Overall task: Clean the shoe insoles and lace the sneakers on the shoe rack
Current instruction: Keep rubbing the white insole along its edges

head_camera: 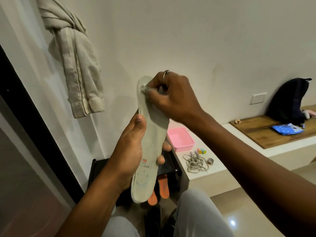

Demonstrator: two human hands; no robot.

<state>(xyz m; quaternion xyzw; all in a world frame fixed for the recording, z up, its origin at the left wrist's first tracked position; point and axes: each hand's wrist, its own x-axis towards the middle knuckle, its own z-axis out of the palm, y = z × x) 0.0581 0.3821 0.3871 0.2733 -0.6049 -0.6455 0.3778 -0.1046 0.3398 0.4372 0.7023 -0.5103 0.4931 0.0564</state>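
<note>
Insole [153, 127], pale grey, is held upright in the air above the black shoe rack [93, 168], left of the left end of the white bench [205, 173]. The left hand [131, 151] grips its lower half: the thumb lies along the left edge, and the fingers wrap behind, only two fingertips [165, 146] showing at the right edge. The right hand [172, 98], ring on one finger, reaches in from the right with its fingers curled together, pinching a pale scrap [145, 88] against the toe end. That hand and the scrap are blurred, so the scrap's material cannot be told. Printing near the heel is too small to read. The heel covers part of two orange insoles [163, 185] on the rack. Tangled laces [195, 161] lie near the bench's front edge, and a pink tray [181, 139] sits at its rear left corner. Dark shapes between the knees at the lower edge are hard to make out.
</note>
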